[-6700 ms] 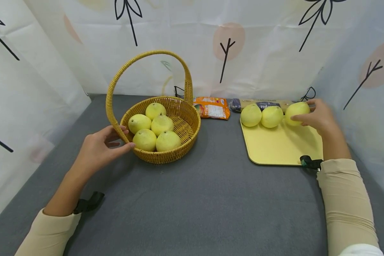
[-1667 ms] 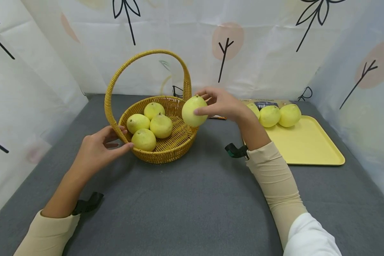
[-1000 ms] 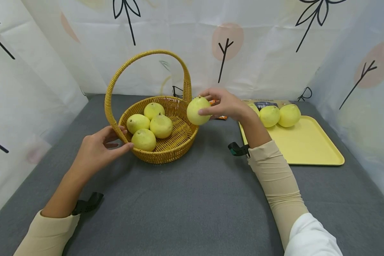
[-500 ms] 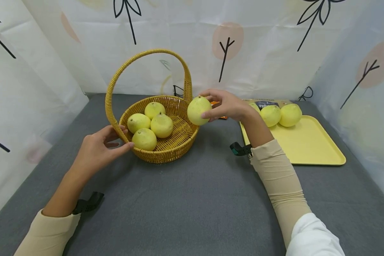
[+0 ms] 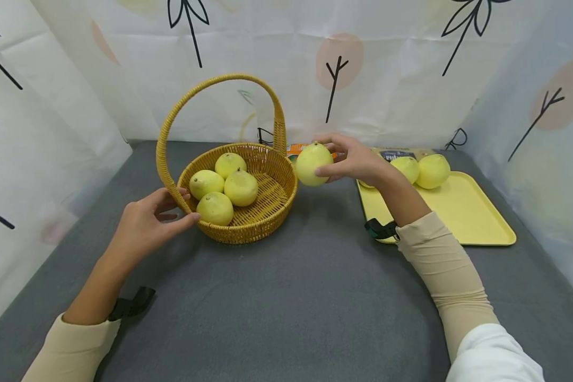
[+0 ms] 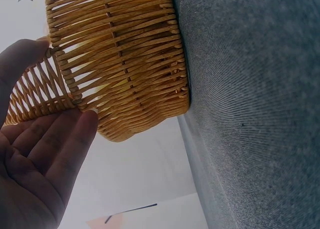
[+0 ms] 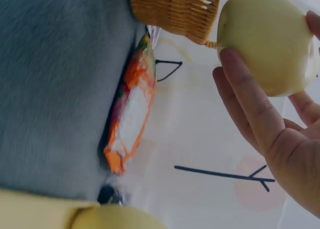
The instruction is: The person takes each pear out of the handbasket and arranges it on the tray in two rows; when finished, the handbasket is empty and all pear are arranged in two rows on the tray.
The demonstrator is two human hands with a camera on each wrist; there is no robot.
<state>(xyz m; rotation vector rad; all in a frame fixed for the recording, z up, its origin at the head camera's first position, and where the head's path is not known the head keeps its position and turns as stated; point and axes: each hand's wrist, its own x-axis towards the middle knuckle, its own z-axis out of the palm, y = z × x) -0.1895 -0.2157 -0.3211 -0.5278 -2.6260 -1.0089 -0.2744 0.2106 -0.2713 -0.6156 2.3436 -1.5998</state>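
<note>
**Basket gripped by left hand, yellow-green fruit held in right hand**

At left, above the left part of the grey surface, the left hand pinches the foot of the basket's tall handle: thumb on one side, fingers on the other, as the left wrist view also shows. A black strap circles that wrist, with a beige sleeve below it.

The wicker basket stands near the surface's far edge, left of its middle. Four pale yellow-green fruits lie in its left half.

Just beyond the basket's right rim, the right hand has thumb and fingers clamped on the yellow-green fruit, raised above the surface; whether it touches the rim I cannot tell. Behind it, an orange packet lies along the surface's far edge.

Farther right, near the surface's far right corner, sits a yellow tray. Two tray fruits rest side by side along its far edge, and a sliver of a third shows at its far left corner, mostly hidden by the right arm. A long packet lies behind them.
</note>
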